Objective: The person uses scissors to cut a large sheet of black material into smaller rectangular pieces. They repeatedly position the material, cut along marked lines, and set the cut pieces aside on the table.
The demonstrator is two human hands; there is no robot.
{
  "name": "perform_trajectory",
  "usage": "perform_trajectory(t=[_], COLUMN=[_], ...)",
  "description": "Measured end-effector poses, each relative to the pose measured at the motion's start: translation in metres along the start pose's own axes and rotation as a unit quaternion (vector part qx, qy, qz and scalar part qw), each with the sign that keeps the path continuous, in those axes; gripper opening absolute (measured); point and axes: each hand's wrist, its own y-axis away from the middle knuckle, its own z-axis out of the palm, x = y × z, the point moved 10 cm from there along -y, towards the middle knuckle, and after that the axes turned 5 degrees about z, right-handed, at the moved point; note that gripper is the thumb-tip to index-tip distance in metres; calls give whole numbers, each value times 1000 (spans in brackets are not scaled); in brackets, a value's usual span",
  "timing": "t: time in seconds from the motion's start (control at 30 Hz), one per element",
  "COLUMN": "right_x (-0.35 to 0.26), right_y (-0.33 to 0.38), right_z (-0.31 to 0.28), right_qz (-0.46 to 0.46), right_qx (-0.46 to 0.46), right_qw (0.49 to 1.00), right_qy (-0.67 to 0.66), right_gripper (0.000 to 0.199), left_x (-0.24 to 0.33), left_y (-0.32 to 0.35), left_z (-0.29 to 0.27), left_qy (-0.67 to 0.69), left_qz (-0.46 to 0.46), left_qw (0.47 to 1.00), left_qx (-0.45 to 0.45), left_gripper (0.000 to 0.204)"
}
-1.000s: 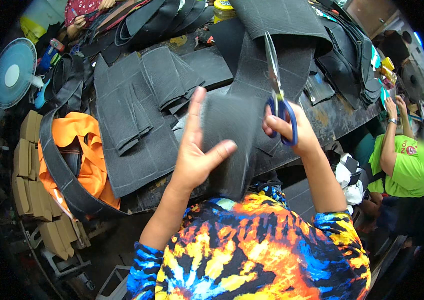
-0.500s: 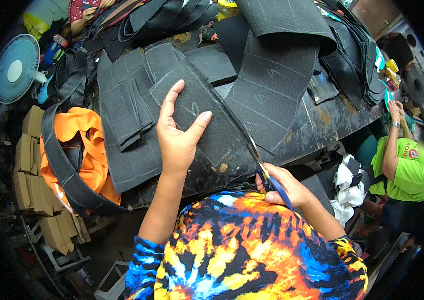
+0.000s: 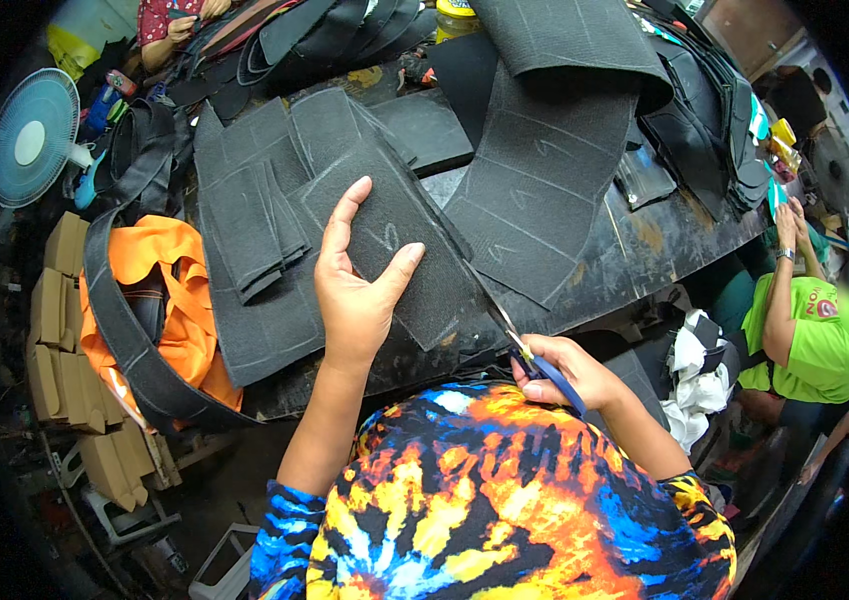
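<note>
My left hand [image 3: 357, 305] lies on a black textured sheet piece [image 3: 435, 295] with pale marked lines. Its index finger and thumb are spread wide, pressing on the sheet from above. In my right hand [image 3: 587, 370] are scissors with blue handles [image 3: 557, 384], their blades along the right edge of that piece. The sheet hides part of the blades. Just beyond lies a long black sheet [image 3: 545, 165] with chalk-like lines, its far end curled over. Several cut black pieces [image 3: 250, 225] are stacked left of my left hand.
The dark worktable [image 3: 645, 260] has a worn surface. An orange cloth bag [image 3: 160, 255] with a black strap hangs at its left edge, near a blue fan [image 3: 32, 142]. Black pieces are piled at the far right. A person in a green shirt [image 3: 810, 325] sits at the right.
The sheet piece and my left hand have shifted slightly toward me. The scissor blades now sit a little lower along the piece's edge, still in my right hand.
</note>
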Motion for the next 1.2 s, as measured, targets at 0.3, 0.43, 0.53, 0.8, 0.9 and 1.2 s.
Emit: perform_trajectory(t=[0.3,0.43,0.53,0.8,0.9,1.2], right_x=[8,12,2,-6,-10,10], right_y=[-10,-7,-13,-19,-20,-21], right_z=[-3,0,1,7,5,6], right_qz=[59,74,21,-20,-35,85], right_qx=[57,59,42,9,12,72], right_qw=[997,995,999,1000,999,993], right_qy=[-2,-21,-15,14,19,-46], right_gripper=[30,30,30,34,35,27], left_x=[4,3,2,9,7,1], left_y=[11,15,21,16,17,29], left_z=[11,12,16,-5,3,11], left_qy=[-28,-37,-26,-66,-40,-17], left_qz=[-5,-2,-13,23,7,-13], left_qw=[999,999,1000,997,999,1000], left_qx=[-22,-15,-12,44,7,-6], left_gripper=[70,63,59,59,59,61])
